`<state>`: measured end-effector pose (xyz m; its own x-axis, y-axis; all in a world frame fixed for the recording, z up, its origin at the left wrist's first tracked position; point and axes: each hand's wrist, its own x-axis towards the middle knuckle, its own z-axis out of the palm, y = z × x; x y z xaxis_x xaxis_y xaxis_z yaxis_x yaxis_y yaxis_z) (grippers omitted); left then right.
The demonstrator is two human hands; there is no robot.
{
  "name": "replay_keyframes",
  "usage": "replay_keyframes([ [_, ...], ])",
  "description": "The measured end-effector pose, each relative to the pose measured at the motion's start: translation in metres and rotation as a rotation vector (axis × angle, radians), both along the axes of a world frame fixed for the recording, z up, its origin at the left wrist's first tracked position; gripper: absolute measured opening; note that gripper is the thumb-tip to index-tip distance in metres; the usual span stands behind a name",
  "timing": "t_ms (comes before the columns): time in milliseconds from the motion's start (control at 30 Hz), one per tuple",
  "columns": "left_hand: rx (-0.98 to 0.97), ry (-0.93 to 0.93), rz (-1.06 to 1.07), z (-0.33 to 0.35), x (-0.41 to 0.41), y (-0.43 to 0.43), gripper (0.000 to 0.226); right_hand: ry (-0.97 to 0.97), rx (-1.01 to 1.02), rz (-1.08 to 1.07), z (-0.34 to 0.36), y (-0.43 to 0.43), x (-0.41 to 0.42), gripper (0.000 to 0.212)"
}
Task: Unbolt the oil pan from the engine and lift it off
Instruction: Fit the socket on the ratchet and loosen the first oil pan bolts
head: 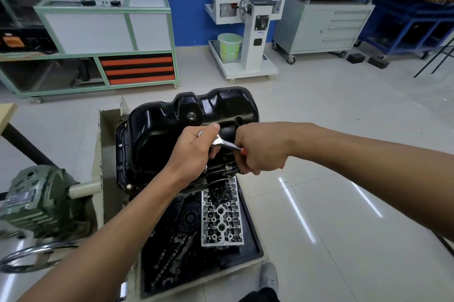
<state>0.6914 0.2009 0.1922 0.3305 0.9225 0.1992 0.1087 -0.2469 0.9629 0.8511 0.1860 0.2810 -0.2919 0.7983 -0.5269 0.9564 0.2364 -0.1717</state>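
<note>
A glossy black oil pan sits upside-up on the engine, which is mounted on a cream stand. Bolts show along its left flange. A chrome ratchet wrench with an orange grip lies across the pan's near right side. My left hand curls over the ratchet's head, thumb on top. My right hand grips the orange handle. The bolt under the ratchet head is hidden by my left hand.
Below the engine, a black tray holds a silver cylinder head and camshafts. A green gearbox with a chrome handwheel is at left. Farther back stand a white engine stand, shelving and a grey drawer cabinet.
</note>
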Motion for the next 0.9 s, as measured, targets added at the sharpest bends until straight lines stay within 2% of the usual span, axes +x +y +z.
replay_keyframes([
  [100, 0.104, 0.002, 0.110, -0.005, 0.023, -0.028, 0.066, -0.220, 0.532, 0.161, 0.001, 0.017, 0.012, 0.023],
  [133, 0.113, -0.029, 0.169, -0.007, 0.029, -0.033, 0.065, -0.239, 0.676, 0.250, 0.002, 0.025, 0.012, 0.021],
  [200, 0.099, -0.122, 0.281, -0.009, 0.030, -0.035, 0.062, -0.234, 0.855, 0.404, 0.003, 0.044, 0.003, 0.014],
  [233, 0.083, -0.147, 0.288, -0.008, 0.027, -0.032, 0.062, -0.235, 0.907, 0.452, 0.003, 0.054, -0.003, 0.020],
  [300, 0.054, -0.105, 0.182, -0.007, 0.012, -0.026, 0.060, -0.209, 0.947, 0.504, 0.002, 0.063, -0.015, 0.027],
  [433, -0.043, 0.009, -0.099, 0.002, -0.013, -0.010, 0.052, -0.167, 0.847, 0.528, -0.005, 0.040, -0.021, 0.012],
  [533, -0.090, -0.044, -0.078, 0.006, -0.011, 0.006, 0.051, -0.173, 0.687, 0.365, 0.000, 0.019, -0.008, 0.013],
  [600, -0.097, -0.066, -0.008, 0.008, -0.002, 0.011, 0.056, -0.119, 0.414, 0.259, 0.008, 0.010, -0.001, 0.020],
  [667, -0.060, -0.059, 0.020, 0.009, 0.006, 0.014, 0.061, 0.007, 0.030, 0.194, 0.013, 0.000, 0.001, 0.032],
  [733, -0.029, -0.043, -0.004, 0.008, 0.009, 0.012, 0.072, 0.085, -0.179, 0.129, 0.011, -0.009, -0.002, 0.041],
  [800, -0.016, -0.031, -0.019, 0.006, 0.006, 0.009, 0.076, 0.083, -0.145, 0.147, 0.011, -0.009, -0.002, 0.041],
  [900, -0.005, -0.014, 0.023, 0.006, 0.001, 0.008, 0.072, 0.056, -0.092, 0.173, 0.017, -0.003, 0.002, 0.030],
])
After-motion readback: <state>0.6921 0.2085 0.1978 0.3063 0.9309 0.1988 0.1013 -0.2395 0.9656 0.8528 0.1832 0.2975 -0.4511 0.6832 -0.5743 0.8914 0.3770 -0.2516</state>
